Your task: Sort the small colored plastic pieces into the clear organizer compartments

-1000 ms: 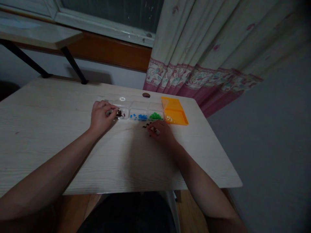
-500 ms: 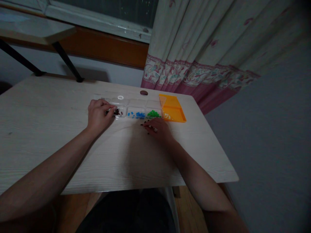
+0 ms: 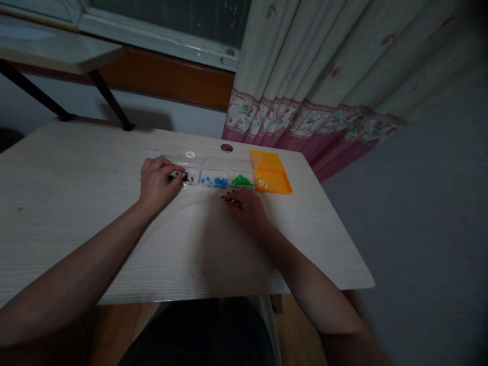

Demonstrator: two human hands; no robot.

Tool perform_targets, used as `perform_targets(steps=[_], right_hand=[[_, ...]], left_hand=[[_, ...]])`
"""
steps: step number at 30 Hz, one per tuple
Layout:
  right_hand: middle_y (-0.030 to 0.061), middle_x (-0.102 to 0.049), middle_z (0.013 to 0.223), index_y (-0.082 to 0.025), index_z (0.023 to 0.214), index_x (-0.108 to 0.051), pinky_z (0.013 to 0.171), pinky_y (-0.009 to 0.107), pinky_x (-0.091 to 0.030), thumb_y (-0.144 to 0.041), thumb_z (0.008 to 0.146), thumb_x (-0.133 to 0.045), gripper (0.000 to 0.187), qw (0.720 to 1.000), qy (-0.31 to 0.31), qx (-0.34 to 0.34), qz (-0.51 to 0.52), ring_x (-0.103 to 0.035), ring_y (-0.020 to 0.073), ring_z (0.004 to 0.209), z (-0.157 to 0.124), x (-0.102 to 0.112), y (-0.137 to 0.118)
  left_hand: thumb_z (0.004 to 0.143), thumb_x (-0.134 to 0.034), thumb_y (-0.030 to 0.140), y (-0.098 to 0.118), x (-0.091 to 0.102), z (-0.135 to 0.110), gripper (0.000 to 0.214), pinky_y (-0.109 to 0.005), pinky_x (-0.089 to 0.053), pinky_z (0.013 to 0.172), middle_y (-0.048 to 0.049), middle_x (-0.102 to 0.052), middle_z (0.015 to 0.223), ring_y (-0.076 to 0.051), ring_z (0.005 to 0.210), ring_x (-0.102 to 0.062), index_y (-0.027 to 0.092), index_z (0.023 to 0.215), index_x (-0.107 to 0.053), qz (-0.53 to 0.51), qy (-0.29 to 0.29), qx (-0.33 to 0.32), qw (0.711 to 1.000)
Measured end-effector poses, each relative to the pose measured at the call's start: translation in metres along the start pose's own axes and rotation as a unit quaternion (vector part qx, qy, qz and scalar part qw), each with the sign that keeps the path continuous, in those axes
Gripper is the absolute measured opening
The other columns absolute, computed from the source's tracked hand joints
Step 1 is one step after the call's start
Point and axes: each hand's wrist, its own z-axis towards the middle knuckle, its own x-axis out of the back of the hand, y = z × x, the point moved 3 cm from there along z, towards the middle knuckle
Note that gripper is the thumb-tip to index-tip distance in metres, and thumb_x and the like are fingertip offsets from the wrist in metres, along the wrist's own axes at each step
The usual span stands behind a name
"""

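left hand (image 3: 158, 180): fingertips at dark tray bits (image 3: 186, 177) | right hand (image 3: 247, 206): fingers curled over loose dark bits (image 3: 237, 203) | pinches: can't tell

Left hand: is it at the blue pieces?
No, the left hand is at the dark pieces, apart from the blue pieces.

Pieces (image 3: 241, 180) show blue, green, white and dark brown; the tray (image 3: 277, 179) is orange, the tabletop (image 3: 95, 203) pale wood-grained, the curtain (image 3: 282, 96) floral-banded and pink-hemmed.
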Motion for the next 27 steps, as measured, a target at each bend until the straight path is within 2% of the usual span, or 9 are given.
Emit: perform_targets(steps=[8, 11, 17, 27], right_hand=[[0.0028, -0.075, 0.087, -0.024, 0.094, -0.076, 0.082, 0.031, -0.052, -0.023, 0.089, -0.065, 0.012, 1.0, 0.016, -0.015, -0.009, -0.067, 0.0167, 0.079, 0.0, 0.0, 0.003], [0.0032, -0.076, 0.087, -0.024, 0.095, -0.076, 0.082, 0.032, -0.053, -0.023, 0.09, -0.065, 0.012, 0.998, 0.046, -0.032, -0.005, -0.067, 0.0176, 0.08, 0.0, 0.004, 0.005], [0.0035, -0.075, 0.089, -0.025, 0.094, -0.075, 0.081, 0.036, -0.055, -0.024, 0.089, -0.063, 0.013, 0.991, 0.102, -0.081, -0.003, -0.066, 0.0185, 0.076, -0.001, 0.012, 0.011], [0.0041, -0.072, 0.087, -0.023, 0.091, -0.072, 0.08, 0.035, -0.052, -0.023, 0.087, -0.064, 0.009, 0.99, 0.104, -0.096, -0.018, -0.063, 0.0185, 0.075, 0.0, 0.013, 0.014]], left_hand=[[0.088, -0.06, 0.04, -0.005, -0.002, -0.001, 0.022, -0.048, -0.04, 0.094, -0.0081, -0.064, 0.096, -0.03, 0.1, -0.054, 0.026, 0.092, -0.077, -0.002, 0.001, -0.003, 1.0], [0.088, -0.06, 0.039, -0.007, -0.002, -0.001, 0.021, -0.049, -0.039, 0.094, -0.0083, -0.065, 0.095, -0.03, 0.101, -0.053, 0.026, 0.089, -0.077, -0.019, 0.002, 0.004, 1.0], [0.086, -0.062, 0.04, -0.005, -0.002, 0.0, 0.022, -0.048, -0.039, 0.095, -0.0083, -0.064, 0.096, -0.03, 0.1, -0.053, 0.026, 0.094, -0.077, -0.011, -0.004, 0.003, 1.0], [0.084, -0.065, 0.039, -0.002, 0.0, 0.0, 0.019, -0.05, -0.041, 0.095, -0.0086, -0.064, 0.094, -0.029, 0.099, -0.054, 0.025, 0.091, -0.077, -0.001, -0.006, 0.0, 1.0]])
